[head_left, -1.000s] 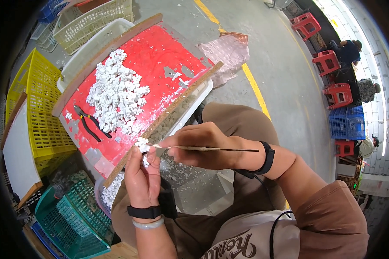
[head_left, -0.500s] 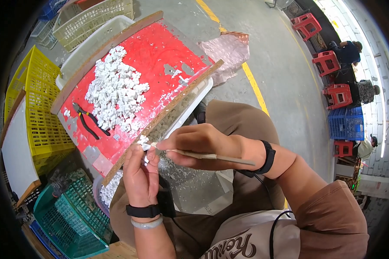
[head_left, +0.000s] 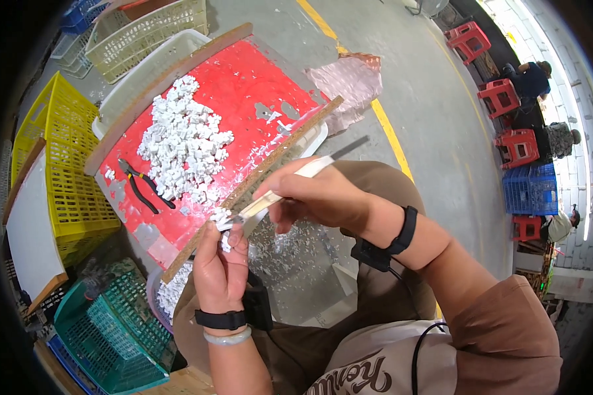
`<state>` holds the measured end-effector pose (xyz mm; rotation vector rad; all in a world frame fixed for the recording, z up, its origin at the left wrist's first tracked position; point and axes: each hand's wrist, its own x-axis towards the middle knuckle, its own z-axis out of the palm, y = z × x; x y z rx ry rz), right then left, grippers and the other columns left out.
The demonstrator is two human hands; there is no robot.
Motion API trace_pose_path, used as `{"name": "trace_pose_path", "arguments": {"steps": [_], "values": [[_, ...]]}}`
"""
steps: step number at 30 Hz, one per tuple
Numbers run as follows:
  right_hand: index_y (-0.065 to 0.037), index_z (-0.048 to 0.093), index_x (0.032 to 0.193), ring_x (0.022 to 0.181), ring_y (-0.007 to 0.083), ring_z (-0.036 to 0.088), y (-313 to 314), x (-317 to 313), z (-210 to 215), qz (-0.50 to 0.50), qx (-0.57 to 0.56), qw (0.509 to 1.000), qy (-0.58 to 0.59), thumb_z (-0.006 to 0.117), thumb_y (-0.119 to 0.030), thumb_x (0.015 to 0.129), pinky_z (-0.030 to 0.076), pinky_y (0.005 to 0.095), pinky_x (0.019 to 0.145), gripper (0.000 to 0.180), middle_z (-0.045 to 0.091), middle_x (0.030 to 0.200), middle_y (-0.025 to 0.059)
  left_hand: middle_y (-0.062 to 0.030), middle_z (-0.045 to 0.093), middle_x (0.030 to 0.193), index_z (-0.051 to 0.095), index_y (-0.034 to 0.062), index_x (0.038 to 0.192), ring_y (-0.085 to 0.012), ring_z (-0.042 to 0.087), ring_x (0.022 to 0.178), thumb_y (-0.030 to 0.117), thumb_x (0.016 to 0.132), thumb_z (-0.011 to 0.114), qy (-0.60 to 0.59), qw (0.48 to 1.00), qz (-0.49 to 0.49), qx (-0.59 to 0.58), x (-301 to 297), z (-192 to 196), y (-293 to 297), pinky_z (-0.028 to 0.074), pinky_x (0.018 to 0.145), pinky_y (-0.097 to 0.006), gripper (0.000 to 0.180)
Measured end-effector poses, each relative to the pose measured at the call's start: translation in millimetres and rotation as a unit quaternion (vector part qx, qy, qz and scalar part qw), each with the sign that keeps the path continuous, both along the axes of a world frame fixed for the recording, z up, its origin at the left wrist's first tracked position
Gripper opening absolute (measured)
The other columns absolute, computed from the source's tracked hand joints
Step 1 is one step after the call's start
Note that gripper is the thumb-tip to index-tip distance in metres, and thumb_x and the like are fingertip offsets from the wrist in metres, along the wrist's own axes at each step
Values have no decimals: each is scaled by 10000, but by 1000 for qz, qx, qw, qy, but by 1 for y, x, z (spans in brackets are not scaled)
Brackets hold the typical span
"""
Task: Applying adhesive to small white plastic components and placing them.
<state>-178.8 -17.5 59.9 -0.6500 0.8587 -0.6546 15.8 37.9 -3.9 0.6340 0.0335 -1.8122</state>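
Observation:
My left hand (head_left: 223, 273) pinches a small white plastic piece (head_left: 220, 216) at the near wooden edge of a red-topped work board (head_left: 240, 76). My right hand (head_left: 326, 197) grips a thin knife (head_left: 315, 167) with a pale, wrapped handle. Its metal tip meets or nearly meets the piece by my left fingertips; exact contact is hard to make out. A dark grey end sticks out past my right hand. On the board lies a heap of similar white pieces (head_left: 181, 141), with black-and-yellow cutting pliers (head_left: 138, 186) to its left.
A yellow crate (head_left: 79, 191) and a green basket (head_left: 122, 329) stand at the left. White pieces fill a pale purple tub (head_left: 153, 289) below the board. White scraps litter the grey sheet (head_left: 296, 289) between my legs. Red stools (head_left: 501, 97) and people are far right.
My right hand has turned the knife over: its far end now points up and away instead of down along my wrist. My left hand still pinches the white piece.

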Motion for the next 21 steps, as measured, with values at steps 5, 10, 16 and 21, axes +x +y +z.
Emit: {"name": "trace_pose_path", "arguments": {"steps": [5,10,16,21], "values": [[50,637,1000,684,175,638,5,-3,0,26,-128,988,81,599,-159,886,534,277,624,242,647,758,112,-90,601,904,544,7,1043,-154,579,758,125,935,517,-40,999,2,23,0,1,1,510,687,-253,163],[19,635,1054,738,130,604,6,-2,-4,62,-301,946,105,583,-102,904,509,264,652,199,629,815,83,-91,600,920,548,9,1028,-135,575,773,135,936,520,-67,997,1,45,-2,4,1,512,693,-231,158],[-28,626,1092,810,124,539,26,8,-4,109,-325,928,150,590,-45,874,467,256,650,221,572,914,38,-79,600,906,557,20,987,-120,566,779,142,935,523,-136,990,20,37,-5,1,0,509,697,-228,137],[-14,625,961,781,92,572,5,-9,0,50,-461,867,184,608,-22,830,477,250,700,132,634,857,67,-62,590,918,555,25,962,-111,549,777,144,937,518,-145,989,10,37,-5,6,1,501,708,-226,128]]}}
